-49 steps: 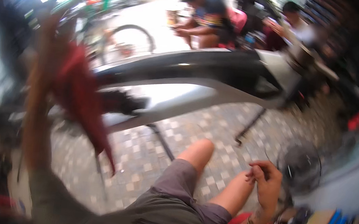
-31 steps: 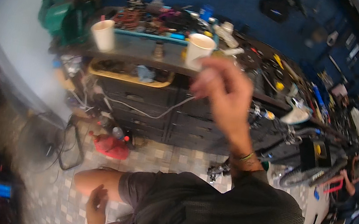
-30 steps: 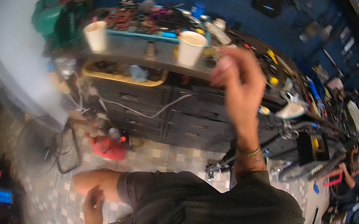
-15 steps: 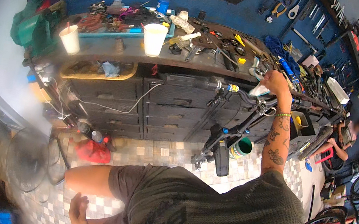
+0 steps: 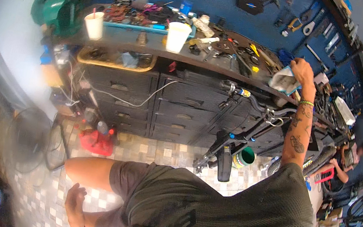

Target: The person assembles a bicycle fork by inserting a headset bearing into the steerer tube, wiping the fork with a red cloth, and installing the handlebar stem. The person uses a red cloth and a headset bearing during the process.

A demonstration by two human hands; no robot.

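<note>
Over the right end of the workbench (image 5: pixel 225 68), my right hand (image 5: pixel 303 71) is closed on a crumpled white rag (image 5: pixel 284 82) with dark smudges. The rag hangs from my fingers at the bench's front edge. Just below and nearer to me is a black bicycle handlebar (image 5: pixel 257 107) with cables, and the dark bicycle frame (image 5: pixel 238 141) slopes down from it. Low at the left, my left hand (image 5: pixel 75 203) hangs beside my bare leg, fingers loosely bent and apart, holding nothing that shows.
Two white cups (image 5: pixel 177 37) stand on the bench near a blue tray (image 5: pixel 133 26) of parts. A green bucket (image 5: pixel 244 156) sits on the tiled floor beside the bicycle. At the far left is a blurred fan (image 5: pixel 29 140). Another person (image 5: pixel 346 159) is at the right.
My right hand has moved up and away from the handlebar toward the bench with the rag, which now shows more fully. The whole view has shifted slightly. My left hand stays low.
</note>
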